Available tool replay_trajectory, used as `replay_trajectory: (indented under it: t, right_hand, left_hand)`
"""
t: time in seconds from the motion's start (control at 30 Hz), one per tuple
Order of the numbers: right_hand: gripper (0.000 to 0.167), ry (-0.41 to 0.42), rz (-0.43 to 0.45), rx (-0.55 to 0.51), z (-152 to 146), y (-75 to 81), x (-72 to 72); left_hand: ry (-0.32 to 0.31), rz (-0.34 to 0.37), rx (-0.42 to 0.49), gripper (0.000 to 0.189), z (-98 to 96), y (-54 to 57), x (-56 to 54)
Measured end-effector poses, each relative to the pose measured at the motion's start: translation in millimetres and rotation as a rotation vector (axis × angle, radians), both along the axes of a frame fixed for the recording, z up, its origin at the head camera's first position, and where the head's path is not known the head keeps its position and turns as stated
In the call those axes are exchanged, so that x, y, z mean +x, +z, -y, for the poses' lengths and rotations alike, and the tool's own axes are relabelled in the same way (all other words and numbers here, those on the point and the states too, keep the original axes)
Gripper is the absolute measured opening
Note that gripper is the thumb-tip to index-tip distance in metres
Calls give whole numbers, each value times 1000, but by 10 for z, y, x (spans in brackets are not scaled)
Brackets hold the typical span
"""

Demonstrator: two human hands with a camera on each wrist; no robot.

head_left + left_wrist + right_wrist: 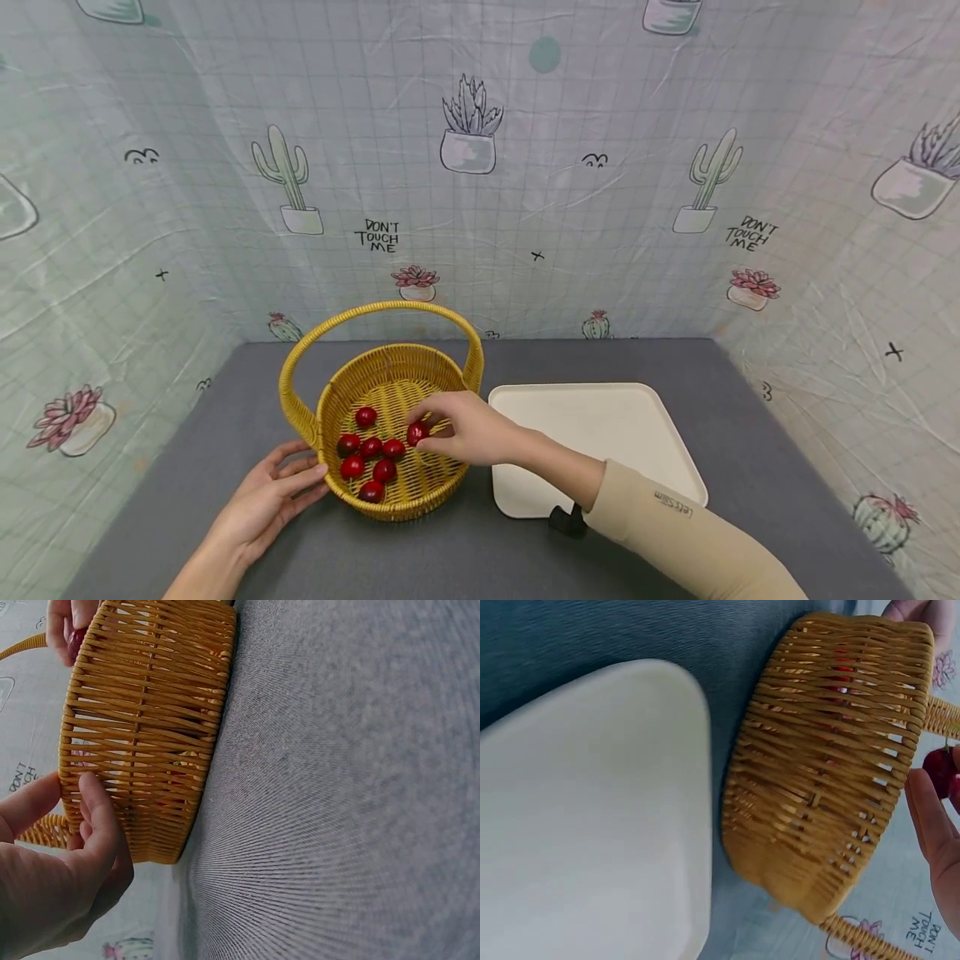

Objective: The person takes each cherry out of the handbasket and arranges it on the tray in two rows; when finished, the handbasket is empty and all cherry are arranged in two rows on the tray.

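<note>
Red fruit (pixel 417 432) held above the floor of a basket (pixel 375 367).
It sits between thumb and fingertips, the right hand's (pixel 467 428) grip clamped on it; the left hand (pixel 262 500) pinches the rim.

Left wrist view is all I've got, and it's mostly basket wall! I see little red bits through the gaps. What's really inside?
Observer: In the head view I count seven red fruits lying in the basket.
Operator: Wow! Is there anything next to the basket?
Observer: Yes, a white tray is on the table to the right of it.
Operator: I see a bit of the other hand up top. Which side of the seven fruits is it on?
Observer: In the head view, the right hand is to the right of them.
</note>
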State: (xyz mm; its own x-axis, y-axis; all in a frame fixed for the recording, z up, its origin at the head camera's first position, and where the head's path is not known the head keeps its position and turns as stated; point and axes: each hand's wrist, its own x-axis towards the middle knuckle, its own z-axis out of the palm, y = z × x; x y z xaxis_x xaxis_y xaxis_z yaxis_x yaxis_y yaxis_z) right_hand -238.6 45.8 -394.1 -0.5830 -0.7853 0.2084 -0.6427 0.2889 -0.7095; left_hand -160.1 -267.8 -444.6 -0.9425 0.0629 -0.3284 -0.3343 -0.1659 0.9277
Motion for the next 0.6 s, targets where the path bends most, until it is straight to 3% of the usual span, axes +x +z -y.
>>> replay_trajectory:
  t: [0.23, 0.6]
  right_hand:
    - [29, -66, 99, -70, -253, -14, 65]
    - [27, -160, 188, -129, -676, -49, 21]
  left_hand:
    - [9, 11, -7, 72, -8, 3, 23]
    - [17, 4, -13, 72, -16, 0, 6]
